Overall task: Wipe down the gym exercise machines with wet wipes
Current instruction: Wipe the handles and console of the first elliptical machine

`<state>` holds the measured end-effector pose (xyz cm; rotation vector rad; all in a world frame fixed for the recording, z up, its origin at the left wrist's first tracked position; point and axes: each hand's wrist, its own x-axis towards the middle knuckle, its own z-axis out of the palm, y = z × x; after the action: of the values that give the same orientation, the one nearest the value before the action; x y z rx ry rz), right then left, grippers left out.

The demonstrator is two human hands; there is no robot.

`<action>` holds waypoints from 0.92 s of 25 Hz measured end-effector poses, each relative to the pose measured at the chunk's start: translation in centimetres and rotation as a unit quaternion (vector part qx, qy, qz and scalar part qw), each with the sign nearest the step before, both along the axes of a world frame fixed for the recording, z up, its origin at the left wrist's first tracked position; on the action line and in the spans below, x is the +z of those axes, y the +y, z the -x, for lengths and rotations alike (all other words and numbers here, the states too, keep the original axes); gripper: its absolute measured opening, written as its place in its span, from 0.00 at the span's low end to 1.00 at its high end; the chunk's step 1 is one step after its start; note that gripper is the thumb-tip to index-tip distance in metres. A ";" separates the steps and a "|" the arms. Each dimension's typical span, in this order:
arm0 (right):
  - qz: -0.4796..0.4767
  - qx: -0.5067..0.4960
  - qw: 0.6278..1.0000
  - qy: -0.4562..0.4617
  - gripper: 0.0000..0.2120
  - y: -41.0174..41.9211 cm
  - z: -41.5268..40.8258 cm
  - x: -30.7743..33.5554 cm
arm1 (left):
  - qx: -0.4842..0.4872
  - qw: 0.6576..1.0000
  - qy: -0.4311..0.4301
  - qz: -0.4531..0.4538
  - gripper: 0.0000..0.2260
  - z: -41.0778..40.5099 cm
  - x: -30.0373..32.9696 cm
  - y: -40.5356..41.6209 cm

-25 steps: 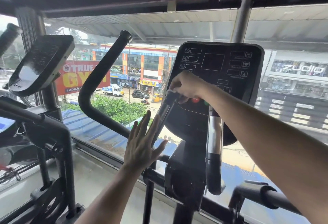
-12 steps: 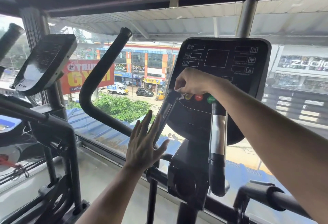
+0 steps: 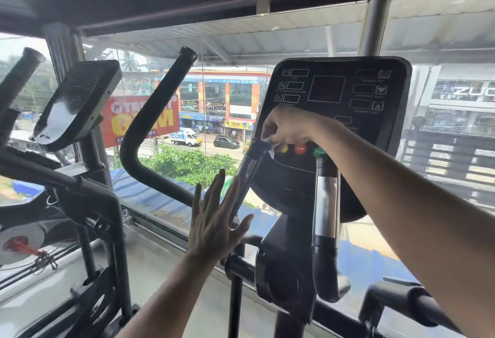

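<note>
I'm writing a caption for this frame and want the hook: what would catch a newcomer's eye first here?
Probably the black console at centre right, where the right hand pinches a white wipe at the top of a handlebar grip beside the red STOP button. Next, the left hand, open with fingers spread, low in the middle. Behind the glass at left, a red and yellow GYM banner stands out.

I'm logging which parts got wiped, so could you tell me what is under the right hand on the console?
Under the right hand, a white wet wipe pokes out at the top of the left grip. Beside it show the yellow button and red STOP button. The console beneath the palm is hidden.
</note>
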<state>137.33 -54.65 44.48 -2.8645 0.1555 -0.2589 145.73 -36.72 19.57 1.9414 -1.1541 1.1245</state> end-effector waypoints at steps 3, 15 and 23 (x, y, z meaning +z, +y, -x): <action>0.012 0.014 1.000 0.025 0.04 -0.4 0.6 1.1 | 0.019 1.000 -0.004 -0.007 0.35 0.0 0.1 -0.1; 0.034 -0.027 0.998 -0.044 0.06 1.5 0.1 0.2 | 0.027 0.998 0.027 -0.052 0.37 0.8 0.6 0.8; 0.046 -0.038 0.977 -0.207 0.06 5.0 1.6 -4.3 | 0.046 0.982 0.044 -0.178 0.38 0.7 0.6 4.4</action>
<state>135.70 -49.64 40.14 -2.8204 0.1755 -0.8872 145.00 -32.33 20.16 2.3116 -1.2968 0.9135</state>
